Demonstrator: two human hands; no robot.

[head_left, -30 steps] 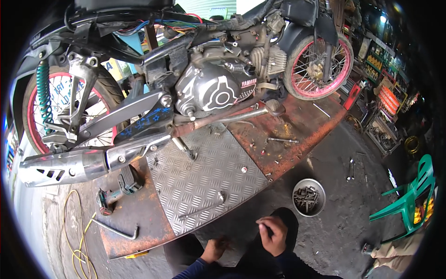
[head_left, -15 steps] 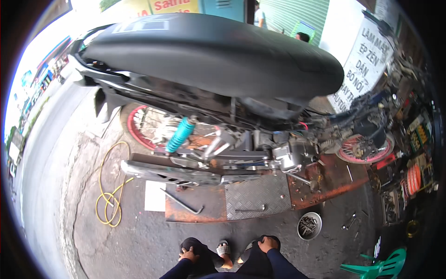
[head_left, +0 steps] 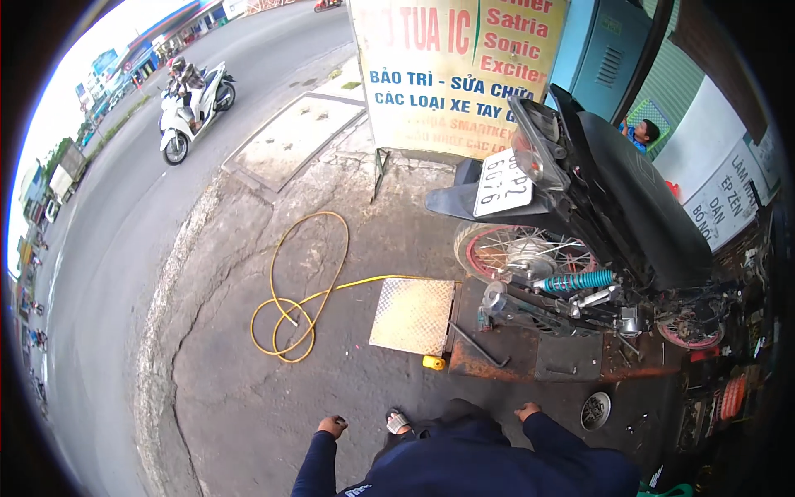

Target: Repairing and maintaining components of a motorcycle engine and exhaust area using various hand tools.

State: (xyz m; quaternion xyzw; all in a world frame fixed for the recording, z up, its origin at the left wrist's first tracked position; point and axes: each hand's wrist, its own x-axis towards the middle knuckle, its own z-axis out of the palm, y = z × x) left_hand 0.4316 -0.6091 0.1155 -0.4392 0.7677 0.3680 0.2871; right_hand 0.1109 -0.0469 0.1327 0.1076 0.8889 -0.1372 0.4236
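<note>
My left hand (head_left: 334, 426) hangs beside my left leg, its fingers curled in and nothing visible in them. On the other side, my right hand (head_left: 527, 411) is held out from my body, small in view, with loosely closed fingers; I see no object in it. Both hands are apart from the motorcycle (head_left: 654, 199), which stands at the right with a black seat, a teal shock absorber (head_left: 575, 281) and a spoked rear wheel with a red rim (head_left: 476, 248). A bent metal bar (head_left: 480, 345) lies on the rusty work platform (head_left: 489, 364) below it.
A coiled yellow hose (head_left: 342, 236) lies on the ground near a patterned metal plate (head_left: 411, 315) and a small yellow object (head_left: 433, 362). A bowl of metal parts (head_left: 595, 411) sits at right. Beyond the signboard (head_left: 455, 74), a scooter rider (head_left: 189, 91) is on the road.
My hands have left my knees. My view has turned left and I appear to have risen, so the motorcycle now sits farther right and the road shows more.
</note>
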